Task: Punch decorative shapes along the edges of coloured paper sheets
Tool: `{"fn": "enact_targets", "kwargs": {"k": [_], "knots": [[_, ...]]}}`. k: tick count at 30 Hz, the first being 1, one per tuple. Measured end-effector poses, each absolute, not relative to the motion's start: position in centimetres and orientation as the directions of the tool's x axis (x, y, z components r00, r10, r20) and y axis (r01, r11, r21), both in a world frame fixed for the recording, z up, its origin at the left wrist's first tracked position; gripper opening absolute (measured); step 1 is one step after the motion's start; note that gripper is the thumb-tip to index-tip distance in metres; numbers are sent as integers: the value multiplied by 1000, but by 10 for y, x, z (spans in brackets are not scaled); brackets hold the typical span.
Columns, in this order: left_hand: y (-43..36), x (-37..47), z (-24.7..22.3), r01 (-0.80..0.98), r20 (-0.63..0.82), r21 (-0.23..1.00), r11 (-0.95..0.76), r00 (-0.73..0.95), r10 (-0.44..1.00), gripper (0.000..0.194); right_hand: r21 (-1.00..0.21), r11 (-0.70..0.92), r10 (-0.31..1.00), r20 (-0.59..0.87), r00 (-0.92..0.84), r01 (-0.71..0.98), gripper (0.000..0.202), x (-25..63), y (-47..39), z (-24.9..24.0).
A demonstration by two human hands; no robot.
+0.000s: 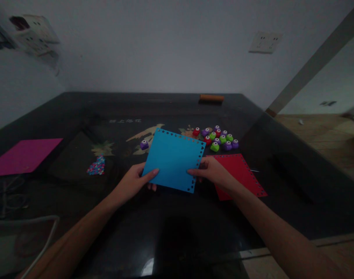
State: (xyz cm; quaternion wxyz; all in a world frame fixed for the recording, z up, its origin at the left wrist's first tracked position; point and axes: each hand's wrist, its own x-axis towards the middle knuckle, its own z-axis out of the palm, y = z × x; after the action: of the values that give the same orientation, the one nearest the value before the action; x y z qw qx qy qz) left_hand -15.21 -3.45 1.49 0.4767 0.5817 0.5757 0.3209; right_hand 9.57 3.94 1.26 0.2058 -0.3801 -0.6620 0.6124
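Both hands hold a square sheet of blue paper [173, 161] above the dark table. Small shapes are punched along its top and right edges. My left hand [137, 178] grips the lower left corner, thumb on top and fingers beneath. My right hand [208, 170] pinches the right edge with the thumb on the face. Under my right wrist lies a red sheet [237, 174] with punched holes along its edges. Behind the blue sheet stands a purple craft punch [144, 145]. Several more punches in red, green and purple, such as a green punch [214, 147], cluster to the right.
A heap of tiny paper cutouts [97, 166] lies left of my hands. Farther left are a magenta sheet [27, 156] and scissors [8, 199], dimly lit. A brown roll [211, 98] rests near the wall. The table [165, 224] is glossy black.
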Motion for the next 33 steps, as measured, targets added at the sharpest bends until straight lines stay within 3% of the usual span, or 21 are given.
{"fn": "enact_targets", "kwargs": {"k": [7,12,16,19,24,27,33], "knots": [[-32,-152,11,371,-154,923,97,128,980,31,-961,-73,751,-229,-619,268,24,94,41,6],[-29,-154,7,323,-69,946,14,161,985,40,-965,-96,786,-224,-576,245,20,96,42,12],[-20,-168,3,352,36,936,-23,-31,999,44,-973,-145,832,-219,-510,181,20,100,44,15],[-6,-184,-5,520,167,852,-53,-175,970,38,-979,-176,854,-204,-478,105,23,102,47,14],[29,-200,-21,831,337,554,-46,-174,925,49,-976,-219,874,-203,-442,16,28,104,50,10],[46,-202,-30,879,336,477,-11,-171,926,49,-972,-232,882,-201,-426,-21,29,104,50,10],[53,-206,-39,912,358,411,-9,-152,921,24,-964,-255,896,-207,-392,-72,34,106,50,12]]}}
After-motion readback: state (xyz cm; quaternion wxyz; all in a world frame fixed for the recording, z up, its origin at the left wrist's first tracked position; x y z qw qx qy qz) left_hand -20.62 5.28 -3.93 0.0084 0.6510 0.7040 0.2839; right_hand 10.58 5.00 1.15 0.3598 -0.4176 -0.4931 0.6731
